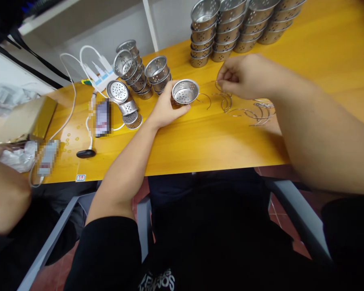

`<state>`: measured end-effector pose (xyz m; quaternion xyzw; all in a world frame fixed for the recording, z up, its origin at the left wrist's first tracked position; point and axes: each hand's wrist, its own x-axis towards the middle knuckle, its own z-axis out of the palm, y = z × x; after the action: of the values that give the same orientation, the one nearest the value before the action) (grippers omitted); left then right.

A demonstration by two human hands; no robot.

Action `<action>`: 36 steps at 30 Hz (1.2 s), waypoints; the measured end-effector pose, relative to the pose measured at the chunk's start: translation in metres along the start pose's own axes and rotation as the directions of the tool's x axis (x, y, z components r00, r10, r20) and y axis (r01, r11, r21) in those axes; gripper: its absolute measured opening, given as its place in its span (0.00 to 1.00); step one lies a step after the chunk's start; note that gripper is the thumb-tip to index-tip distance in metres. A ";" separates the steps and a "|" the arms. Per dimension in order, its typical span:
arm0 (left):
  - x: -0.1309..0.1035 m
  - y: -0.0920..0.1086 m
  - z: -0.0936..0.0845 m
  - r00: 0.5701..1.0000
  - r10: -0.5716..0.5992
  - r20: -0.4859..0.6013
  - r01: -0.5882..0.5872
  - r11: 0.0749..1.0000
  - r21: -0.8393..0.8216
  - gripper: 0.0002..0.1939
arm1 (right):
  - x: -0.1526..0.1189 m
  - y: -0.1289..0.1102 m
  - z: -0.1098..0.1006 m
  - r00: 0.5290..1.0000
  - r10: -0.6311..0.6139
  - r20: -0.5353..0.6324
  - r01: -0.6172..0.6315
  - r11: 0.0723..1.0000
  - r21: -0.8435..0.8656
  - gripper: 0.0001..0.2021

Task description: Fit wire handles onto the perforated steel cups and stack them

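A perforated metal cup (185,92) is in my left hand (167,106), its open top facing up and my thumb along its near side. To its right, my right hand (241,76) is closed in a pinch above the table, with a thin wire (219,85) at its fingertips. Several curved wires (261,111) lie loosely on the table below and right of that hand. A bent wire (206,101) shows just right of the cup.
Tall stacks of metal cups (200,44) stand along the back; more cups (135,76) are stacked left of my left hand. A phone (102,118), white cables, a power strip (104,79) and a cardboard box (33,121) lie further left, near another person's arm (6,194).
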<state>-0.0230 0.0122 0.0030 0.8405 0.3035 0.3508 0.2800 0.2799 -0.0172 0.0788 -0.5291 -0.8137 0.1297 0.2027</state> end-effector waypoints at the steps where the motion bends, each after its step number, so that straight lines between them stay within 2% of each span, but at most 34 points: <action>1: 0.000 -0.001 0.000 1.000 0.006 -0.004 -0.006 1.000 0.009 0.44 | 0.000 0.000 0.002 1.000 -0.018 -0.017 0.019 0.998 0.062 0.05; 4: 0.001 -0.003 0.000 1.000 0.013 -0.017 -0.012 1.000 0.025 0.44 | -0.001 -0.001 0.007 0.996 -0.069 -0.051 0.078 0.975 0.208 0.05; 9: 0.003 0.000 0.000 0.999 0.022 -0.028 -0.022 1.000 0.003 0.47 | 0.000 -0.001 0.015 0.983 -0.127 -0.132 0.165 0.924 0.344 0.02; 14: 0.003 0.004 0.002 0.999 0.012 -0.042 -0.012 1.000 0.006 0.47 | 0.000 -0.007 0.020 0.961 -0.184 -0.208 0.260 0.861 0.437 0.11; 19: 0.003 0.008 0.009 0.997 0.046 -0.055 -0.048 0.998 -0.031 0.45 | -0.001 -0.018 0.025 0.947 -0.223 -0.233 0.311 0.818 0.484 0.15; 25: 0.003 0.011 0.014 0.996 0.040 -0.081 -0.044 0.997 -0.057 0.45 | -0.002 -0.029 0.029 0.948 -0.216 -0.234 0.308 0.807 0.504 0.24; 31: 0.002 0.011 0.016 0.997 -0.008 -0.080 0.008 1.000 -0.005 0.53 | -0.008 -0.040 0.021 0.982 -0.096 -0.161 0.159 0.881 0.445 0.28; 36: 0.003 0.009 0.013 0.999 0.026 -0.041 -0.026 1.000 -0.001 0.48 | -0.007 -0.040 0.021 0.983 -0.090 -0.159 0.152 0.886 0.438 0.28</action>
<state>-0.0079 0.0049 0.0029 0.8368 0.2979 0.3720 0.2696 0.2408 -0.0402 0.0761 -0.4236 -0.7778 0.2652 0.3810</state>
